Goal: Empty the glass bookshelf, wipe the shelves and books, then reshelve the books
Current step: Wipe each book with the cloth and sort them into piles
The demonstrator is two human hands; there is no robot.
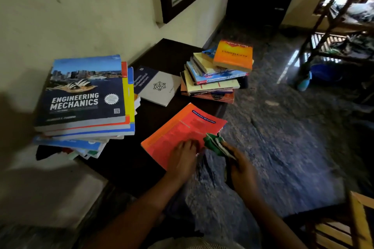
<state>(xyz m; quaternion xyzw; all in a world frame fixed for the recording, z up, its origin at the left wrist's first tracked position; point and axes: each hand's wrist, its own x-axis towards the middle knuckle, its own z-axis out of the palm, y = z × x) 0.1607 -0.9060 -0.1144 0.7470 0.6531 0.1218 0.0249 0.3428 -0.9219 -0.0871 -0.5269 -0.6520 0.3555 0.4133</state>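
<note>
Pressing on the cover of the orange-red book (182, 127), your left hand (183, 155) lies with its fingers fairly flat and grasps nothing, while the book rests at the near edge of the dark table (168, 52). Your right hand (240, 168) is curled round a bunched green cloth (212, 143), which touches the book's right edge. Behind it lie a white-and-navy book (157, 87), a tall stack topped by the Engineering Mechanics volume (81, 91) on the left, and a second stack (212, 81) at the far right.
</note>
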